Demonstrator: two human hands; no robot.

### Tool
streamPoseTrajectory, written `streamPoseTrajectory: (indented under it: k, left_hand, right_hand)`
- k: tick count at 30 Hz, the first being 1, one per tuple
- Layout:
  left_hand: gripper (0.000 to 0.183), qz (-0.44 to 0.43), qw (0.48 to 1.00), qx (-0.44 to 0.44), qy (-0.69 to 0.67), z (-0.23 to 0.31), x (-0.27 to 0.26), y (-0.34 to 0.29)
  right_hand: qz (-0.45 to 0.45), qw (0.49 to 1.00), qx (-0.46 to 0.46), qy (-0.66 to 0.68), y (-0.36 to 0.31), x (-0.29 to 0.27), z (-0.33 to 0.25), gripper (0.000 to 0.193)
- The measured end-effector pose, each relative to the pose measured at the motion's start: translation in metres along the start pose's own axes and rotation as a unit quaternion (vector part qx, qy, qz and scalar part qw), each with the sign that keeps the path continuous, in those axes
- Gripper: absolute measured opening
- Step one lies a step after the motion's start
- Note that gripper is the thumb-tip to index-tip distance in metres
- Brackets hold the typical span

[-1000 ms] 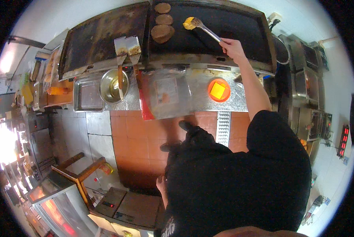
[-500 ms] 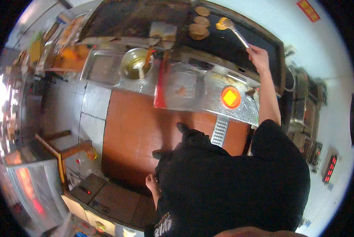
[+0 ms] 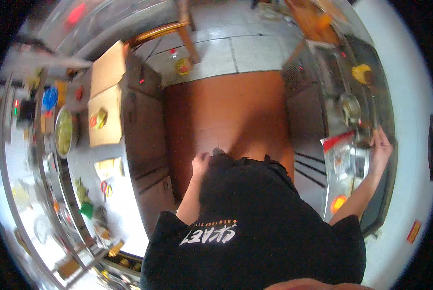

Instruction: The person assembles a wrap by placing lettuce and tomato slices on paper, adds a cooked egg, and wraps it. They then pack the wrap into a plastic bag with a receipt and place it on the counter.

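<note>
My right hand [image 3: 381, 147] is closed round the handle of a long spatula [image 3: 375, 111], held out over the right-hand counter and griddle side. At its far end sits a round brown patty [image 3: 367, 77] with melted yellow cheese [image 3: 358, 74] on it. Nearest to that hand on the counter are a clear plastic bag with a red edge [image 3: 336, 141] and a metal pot [image 3: 350, 108]. My left hand [image 3: 200, 162] hangs low in front of my body above the floor. Its fingers look curled together, slightly blurred, with nothing visible in them.
An orange container [image 3: 339, 203] stands beside my right forearm. On the left counter lie opened cardboard [image 3: 105, 89], scissors [image 3: 105, 188] and a metal bowl of green pieces [image 3: 64, 131]. A wooden stool [image 3: 182, 36] stands beyond the red-brown floor [image 3: 226, 106].
My body and view have turned left, bringing the left counter into sight. The spatula, with cheese and patty on it, has moved off the griddle's patty row. My left hand still hangs low.
</note>
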State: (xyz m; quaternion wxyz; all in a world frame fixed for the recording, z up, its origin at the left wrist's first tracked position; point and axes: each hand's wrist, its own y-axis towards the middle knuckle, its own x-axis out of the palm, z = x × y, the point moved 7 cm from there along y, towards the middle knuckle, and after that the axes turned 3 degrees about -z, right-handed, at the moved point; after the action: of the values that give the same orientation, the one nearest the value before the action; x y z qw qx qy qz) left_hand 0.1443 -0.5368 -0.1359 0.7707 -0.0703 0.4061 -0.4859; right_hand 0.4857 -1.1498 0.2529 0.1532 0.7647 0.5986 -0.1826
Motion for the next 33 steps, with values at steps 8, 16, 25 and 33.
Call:
streamPoseTrajectory:
  k: [8, 16, 25, 33]
  left_hand:
    - [0.028, 0.192, 0.969, 0.004, -0.154, -0.039, -0.180, 0.033]
    - [0.035, 0.400, 0.864, -0.056, -0.301, -0.089, -0.361, 0.040]
    - [0.074, 0.510, 0.823, -0.106, -0.225, -0.122, -0.510, 0.109]
    - [0.072, 0.496, 0.844, -0.117, -0.166, -0.121, -0.525, 0.148]
  right_hand:
    - [-0.393, 0.911, -0.125, 0.007, -0.096, 0.440, -0.190, 0.039]
    - [-0.706, 0.689, -0.150, 0.061, -0.298, 0.777, -0.289, 0.037]
    - [-0.829, 0.546, -0.123, -0.001, -0.399, 0.968, -0.289, 0.037]
    - [-0.833, 0.528, -0.148, -0.074, -0.380, 1.005, -0.279, 0.038]
